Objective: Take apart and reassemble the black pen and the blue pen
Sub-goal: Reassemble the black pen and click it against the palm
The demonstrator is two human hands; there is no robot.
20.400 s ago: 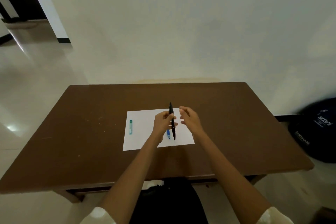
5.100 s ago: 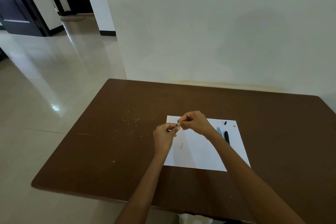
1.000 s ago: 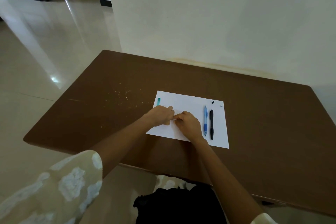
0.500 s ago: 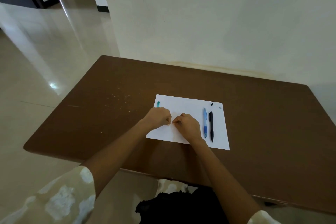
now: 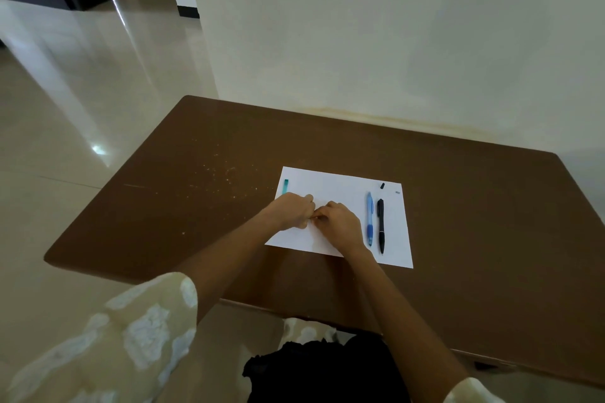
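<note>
Well, the brown bench (image 5: 196,193) stands against the pale wall, and on it lies a white sheet of paper (image 5: 340,186), which carries all the small things. On the sheet's right part the blue pen (image 5: 370,218) and the black pen (image 5: 380,226) lie side by side, parallel, close but apart, tips toward the person. Over the sheet's middle the left hand (image 5: 291,211) and the right hand (image 5: 337,222) meet, fingers curled, fingertips touching each other; both seem to pinch something tiny between them, but what it is I cannot tell. A teal piece (image 5: 285,186) lies at the sheet's far left edge, just beyond the left hand. Near the far right corner rest a small black piece (image 5: 382,186) and, beside it, a tiny grey piece (image 5: 397,192).
</note>
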